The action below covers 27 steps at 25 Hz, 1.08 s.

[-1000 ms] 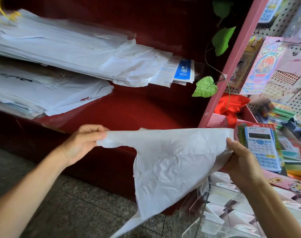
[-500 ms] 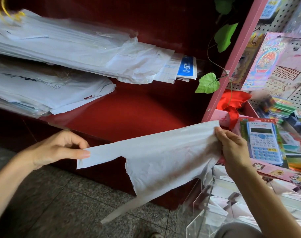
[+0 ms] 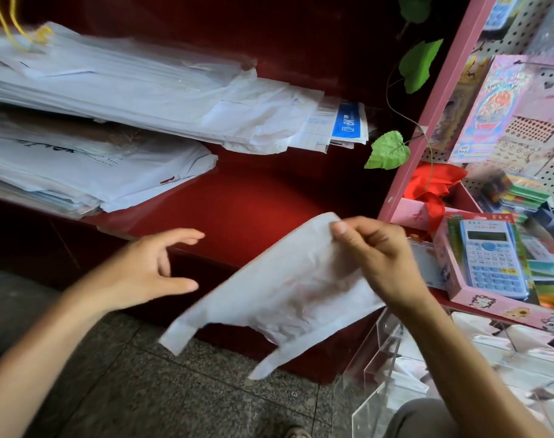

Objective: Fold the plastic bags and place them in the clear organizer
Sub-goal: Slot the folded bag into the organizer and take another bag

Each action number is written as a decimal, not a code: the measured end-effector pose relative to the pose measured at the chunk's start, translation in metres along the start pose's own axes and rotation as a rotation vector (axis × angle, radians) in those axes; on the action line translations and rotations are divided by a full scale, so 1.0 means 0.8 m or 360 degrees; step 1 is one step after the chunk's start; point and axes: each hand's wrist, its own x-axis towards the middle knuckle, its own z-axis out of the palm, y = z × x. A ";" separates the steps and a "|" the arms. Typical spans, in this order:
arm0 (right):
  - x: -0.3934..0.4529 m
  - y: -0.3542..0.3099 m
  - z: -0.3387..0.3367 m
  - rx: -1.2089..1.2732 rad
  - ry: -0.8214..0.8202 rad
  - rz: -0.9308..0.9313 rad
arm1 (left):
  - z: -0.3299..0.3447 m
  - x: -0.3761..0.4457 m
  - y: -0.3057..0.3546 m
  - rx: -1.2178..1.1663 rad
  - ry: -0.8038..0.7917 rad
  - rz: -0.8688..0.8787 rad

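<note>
Holding one white plastic bag (image 3: pixel 288 289) up by a top corner, in the air left of the clear organizer (image 3: pixel 392 368).

Right hand (image 3: pixel 376 260) pinches that corner; left hand (image 3: pixel 146 270) hangs empty beside the bag, fingers spread. Thin, limp and probably slippery, it likely folds best gripped at both corners or its two dangling handles. Two stacks of flat bags (image 3: pixel 136 90) lie on the shelf above.

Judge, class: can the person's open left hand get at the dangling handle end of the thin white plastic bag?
Probably yes. The left hand is open and holds nothing, nothing lies between it and the white plastic bag, which the right hand pinches.
</note>
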 end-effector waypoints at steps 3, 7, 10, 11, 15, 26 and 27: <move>-0.003 -0.032 0.039 0.0036 -0.0355 -0.0127 | 0.040 0.006 0.036 -0.0165 -0.0237 0.0065; 0.009 -0.034 0.043 0.0380 -0.0341 0.0111 | 0.045 0.015 0.041 -0.0270 -0.0030 -0.0062; 0.023 0.024 0.027 0.0475 -0.0258 0.1020 | 0.033 0.008 0.049 -0.0527 0.0290 -0.0022; 0.022 0.045 0.028 0.0282 -0.0355 0.1191 | 0.028 0.003 0.053 -0.0675 0.0400 0.0019; 0.012 0.061 0.090 0.0301 -0.1021 0.1789 | 0.007 -0.009 0.048 -0.0992 0.0514 0.0447; 0.064 0.009 0.135 0.1341 -0.0017 0.0759 | -0.029 0.007 0.002 -0.1835 0.0473 0.0361; 0.067 0.010 0.129 0.1295 0.0026 0.0676 | -0.023 0.016 -0.002 -0.1940 0.0632 0.0235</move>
